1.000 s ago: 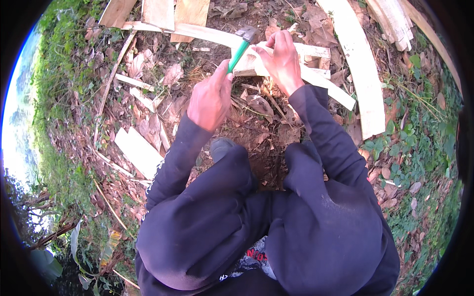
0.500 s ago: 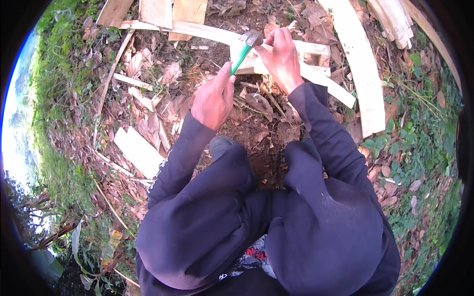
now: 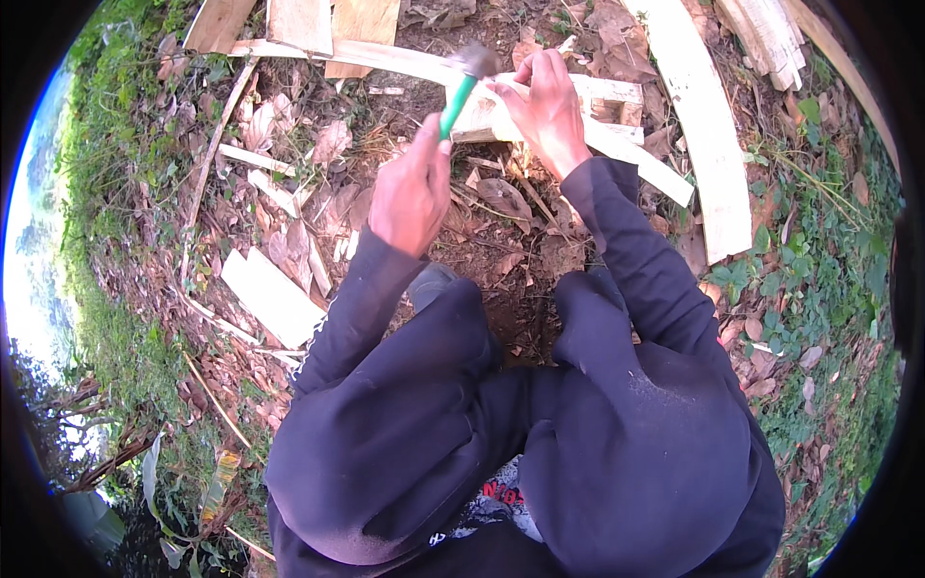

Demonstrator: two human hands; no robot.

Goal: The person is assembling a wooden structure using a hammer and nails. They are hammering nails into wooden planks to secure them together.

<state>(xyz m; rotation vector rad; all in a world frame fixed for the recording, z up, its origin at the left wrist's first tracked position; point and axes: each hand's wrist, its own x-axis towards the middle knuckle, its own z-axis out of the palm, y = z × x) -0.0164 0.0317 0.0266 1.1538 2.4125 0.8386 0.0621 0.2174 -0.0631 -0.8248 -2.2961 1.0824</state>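
Note:
My left hand (image 3: pixel 412 193) is closed round the green handle of a hammer (image 3: pixel 458 106), whose metal head is blurred by motion. The hammer head hovers just left of my right fingertips. My right hand (image 3: pixel 549 120) is closed in a pinch over a long pale wooden strip (image 3: pixel 385 58); whatever sits between its fingers is hidden. Beneath that strip lies a pale wooden block (image 3: pixel 482 122), partly covered by the right hand. The strip runs from the upper left, under the hand, down to the right.
Flat boards (image 3: pixel 301 24) touch the strip's left end. A wide pale plank (image 3: pixel 703 135) lies on the right, with split wood (image 3: pixel 766 43) beyond it. Offcuts (image 3: pixel 273 297) lie at the left among dry leaves. My bent knees (image 3: pixel 617 385) are close below the hands.
The hammer has lifted slightly up and to the left, away from my right fingertips, and its head is now blurred. My right hand has hardly moved.

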